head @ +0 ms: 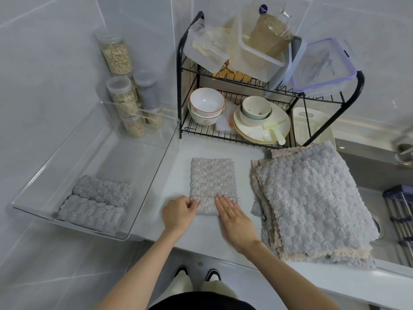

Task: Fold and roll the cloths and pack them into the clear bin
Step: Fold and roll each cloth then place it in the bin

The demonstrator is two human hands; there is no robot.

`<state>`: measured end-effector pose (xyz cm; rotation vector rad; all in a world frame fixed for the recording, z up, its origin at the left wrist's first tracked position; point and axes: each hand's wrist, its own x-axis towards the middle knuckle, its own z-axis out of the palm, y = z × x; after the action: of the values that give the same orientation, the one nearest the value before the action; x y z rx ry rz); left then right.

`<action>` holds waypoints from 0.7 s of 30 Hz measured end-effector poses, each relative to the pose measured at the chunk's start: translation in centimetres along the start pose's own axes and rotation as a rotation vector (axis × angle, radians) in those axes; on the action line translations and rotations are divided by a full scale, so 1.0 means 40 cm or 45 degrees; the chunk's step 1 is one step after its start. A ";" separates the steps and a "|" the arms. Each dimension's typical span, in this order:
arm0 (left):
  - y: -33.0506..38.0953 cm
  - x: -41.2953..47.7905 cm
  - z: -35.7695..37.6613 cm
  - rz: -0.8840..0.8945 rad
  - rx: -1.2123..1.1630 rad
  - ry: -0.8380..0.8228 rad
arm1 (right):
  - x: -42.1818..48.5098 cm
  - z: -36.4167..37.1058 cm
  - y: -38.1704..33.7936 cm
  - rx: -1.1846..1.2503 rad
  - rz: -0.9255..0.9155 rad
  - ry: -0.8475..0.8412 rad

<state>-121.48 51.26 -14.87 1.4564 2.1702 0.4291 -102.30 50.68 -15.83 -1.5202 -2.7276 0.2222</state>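
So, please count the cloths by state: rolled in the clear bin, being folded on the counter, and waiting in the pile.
Rolled cloths in the clear bin: 2
Folded cloth, left hand pinching it, right hand pressing it: 1
Pile of flat cloths: several, layers overlap too much to count
Total counted: 3, plus the pile

Left hand (178, 212) with curled fingers (194, 203) — right hand (234, 218) flat, palm down.

Head view: I'm looking forward and steeply down onto the counter (223, 148) from above.
Nearness: I'm viewing closely, catching left hand (178, 212) and right hand (234, 220) low centre.
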 end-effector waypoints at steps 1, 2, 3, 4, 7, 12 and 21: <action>0.002 -0.004 -0.002 0.002 0.004 0.012 | -0.005 0.000 0.011 -0.002 0.022 -0.003; 0.002 -0.007 -0.002 0.013 0.005 0.037 | -0.010 -0.002 0.020 -0.007 0.043 -0.012; 0.002 -0.011 -0.004 0.036 0.006 0.088 | -0.015 -0.003 0.029 -0.020 0.057 -0.009; 0.000 -0.014 -0.002 0.099 0.010 0.163 | -0.019 -0.003 0.036 -0.031 0.070 -0.007; -0.011 -0.024 0.012 0.534 0.095 0.353 | -0.020 -0.006 0.047 -0.023 0.037 0.018; -0.052 -0.040 0.028 0.901 0.285 0.364 | -0.012 -0.011 0.049 0.003 0.058 0.048; -0.044 -0.038 0.008 0.808 0.220 0.219 | -0.003 -0.044 0.058 0.214 0.044 -0.003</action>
<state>-122.19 49.18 -15.71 2.2804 1.8585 0.6068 -100.15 52.00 -14.38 -1.5233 -2.6091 0.4416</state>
